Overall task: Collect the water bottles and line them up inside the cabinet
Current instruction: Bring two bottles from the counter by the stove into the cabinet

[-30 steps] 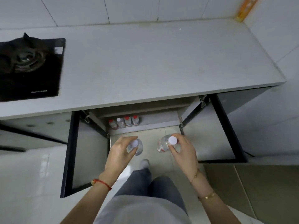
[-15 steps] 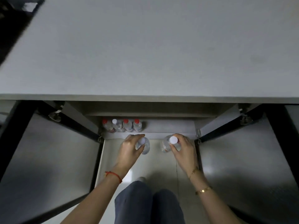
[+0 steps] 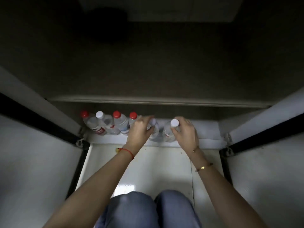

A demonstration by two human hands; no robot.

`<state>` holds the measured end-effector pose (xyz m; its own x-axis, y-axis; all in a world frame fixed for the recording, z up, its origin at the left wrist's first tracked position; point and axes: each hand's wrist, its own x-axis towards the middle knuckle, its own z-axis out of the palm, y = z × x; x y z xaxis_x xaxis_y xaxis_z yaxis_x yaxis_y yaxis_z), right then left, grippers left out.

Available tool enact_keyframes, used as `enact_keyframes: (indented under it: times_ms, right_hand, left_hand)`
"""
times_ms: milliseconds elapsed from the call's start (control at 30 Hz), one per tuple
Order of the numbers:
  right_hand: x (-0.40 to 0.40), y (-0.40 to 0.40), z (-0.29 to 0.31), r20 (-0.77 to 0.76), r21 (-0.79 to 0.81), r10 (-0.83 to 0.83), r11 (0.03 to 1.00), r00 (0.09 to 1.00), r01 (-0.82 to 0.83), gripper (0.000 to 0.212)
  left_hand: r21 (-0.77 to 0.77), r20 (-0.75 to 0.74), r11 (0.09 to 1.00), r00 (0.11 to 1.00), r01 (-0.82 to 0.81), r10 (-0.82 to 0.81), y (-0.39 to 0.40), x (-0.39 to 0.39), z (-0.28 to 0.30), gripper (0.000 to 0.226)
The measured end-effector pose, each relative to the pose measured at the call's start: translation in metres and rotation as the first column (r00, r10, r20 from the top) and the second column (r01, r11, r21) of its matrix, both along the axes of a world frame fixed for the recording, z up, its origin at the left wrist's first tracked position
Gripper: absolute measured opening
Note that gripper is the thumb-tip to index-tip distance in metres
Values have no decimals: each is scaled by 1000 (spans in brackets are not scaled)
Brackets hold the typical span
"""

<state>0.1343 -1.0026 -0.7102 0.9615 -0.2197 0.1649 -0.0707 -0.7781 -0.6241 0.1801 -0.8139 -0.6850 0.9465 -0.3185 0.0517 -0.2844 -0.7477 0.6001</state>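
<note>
Bottles [image 3: 105, 123] stand inside cabinet [image 3: 207, 129], hands placing two

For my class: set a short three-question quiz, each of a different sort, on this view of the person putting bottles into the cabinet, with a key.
1. True or false: each hand holds a bottle with a white cap.
2. How many bottles already stand in the row at the left, apart from the two in the hands?
3. Which cap colour appears once in that row? A red, B white, C blue.

Key
1. True: the left hand grips the left bottle, and the right hand grips the right bottle.
2. Four, in the row of bottles on the cabinet floor.
3. B.
</note>
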Motion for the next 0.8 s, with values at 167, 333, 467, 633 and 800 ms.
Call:
enact_keyframes:
  times_ms: [167,333,467,633,800]
  right_hand:
    - [27,0,-21,26,-9,-6,1000,1000,7,21]
    - [43,8,-26,-2,5,-36,999,999,36,19]
    - [47,15,-26,-21,-3,-34,999,999,34,21]
    - [40,16,-25,-33,20,-72,997,997,73,31]
    - [25,11,-26,-18,-41,-75,996,997,74,31]
  left_hand:
    - [-2,13,1000,1000,-28,28,-5,20,-26,38]
    - [18,43,1000,999,-13,12,-8,33,-32,34]
    - [38,34,998,998,-46,45,-5,40,-35,31]
    - [16,40,998,998,-57,57,0,40,-37,27]
    - [36,150,999,988,-28,22,13,30,-34,32]
